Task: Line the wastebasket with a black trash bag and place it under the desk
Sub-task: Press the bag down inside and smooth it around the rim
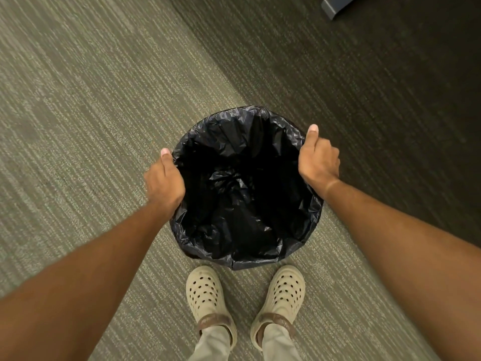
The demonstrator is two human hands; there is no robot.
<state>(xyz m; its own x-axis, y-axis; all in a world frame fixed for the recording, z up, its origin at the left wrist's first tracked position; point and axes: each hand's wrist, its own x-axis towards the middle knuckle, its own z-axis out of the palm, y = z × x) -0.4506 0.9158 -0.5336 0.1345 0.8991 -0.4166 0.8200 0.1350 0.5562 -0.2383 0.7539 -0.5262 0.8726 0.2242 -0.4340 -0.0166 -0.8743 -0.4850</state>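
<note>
A round wastebasket stands on the carpet just ahead of my feet, fully covered by a crinkled black trash bag (244, 194) that lines its inside and folds over the rim. The basket's own wall is hidden under the plastic. My left hand (164, 178) grips the left side of the rim, thumb pointing up along the bag's edge. My right hand (318, 158) grips the right side of the rim the same way, thumb up, fingers curled on the outside.
Striped grey-green carpet (91, 113) covers the floor; a darker, shadowed band (377, 87) runs along the right. A grey furniture foot (335, 5) shows at the top right. My two beige clogs (205, 293) stand right behind the basket.
</note>
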